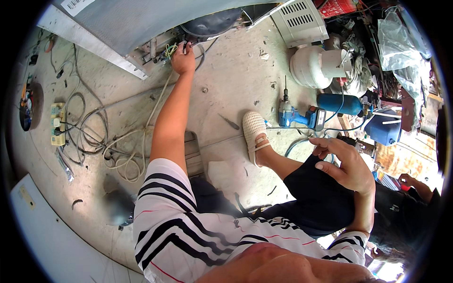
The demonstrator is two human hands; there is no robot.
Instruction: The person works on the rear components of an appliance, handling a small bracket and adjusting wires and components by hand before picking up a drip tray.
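My left hand (183, 60) reaches far forward to the low opening of a grey metal appliance (122, 23). Its fingers are closed in a pinch beside green-yellow wires (170, 50); what they hold is too small to make out. Just beyond the fingertips sits a black rounded compressor (210, 26), and thin copper-coloured piping (150, 49) shows to its left. Over my bent knee hovers my right hand (347, 162), fingers loosely curled and thumb apart, holding nothing. A blue cordless drill (297, 117) with a long bit lies on the floor ahead of that hand.
Coiled cables (87, 125) and a yellowish power strip (57, 123) lie at left. At right stand a white gas cylinder (311, 67), a blue cylinder (340, 104) and clutter. A screwdriver (229, 121) lies near my shoe (253, 134). Another person's hand (415, 184) shows at far right.
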